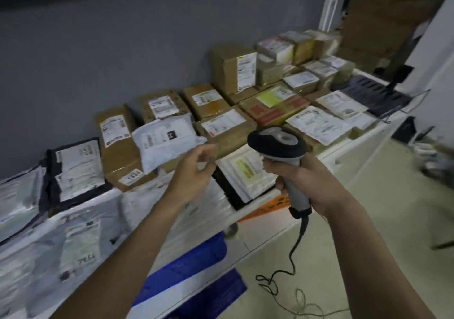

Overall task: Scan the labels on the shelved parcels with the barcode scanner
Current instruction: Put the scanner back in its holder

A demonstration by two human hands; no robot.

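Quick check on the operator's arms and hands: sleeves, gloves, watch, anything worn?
Nothing worn that shows. Both forearms are bare up to the frame edge, no sleeve in view. The left hand and right hand have no gloves, and no rings, watch or wristband are visible.

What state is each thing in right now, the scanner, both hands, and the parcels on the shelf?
barcode scanner: held upright, head toward the parcels, cord hanging down.
right hand: grips the scanner's handle.
left hand: raised over the shelf, fingers loosely curled, holding nothing clearly visible.
parcels: lying on the shelf, labels facing up.
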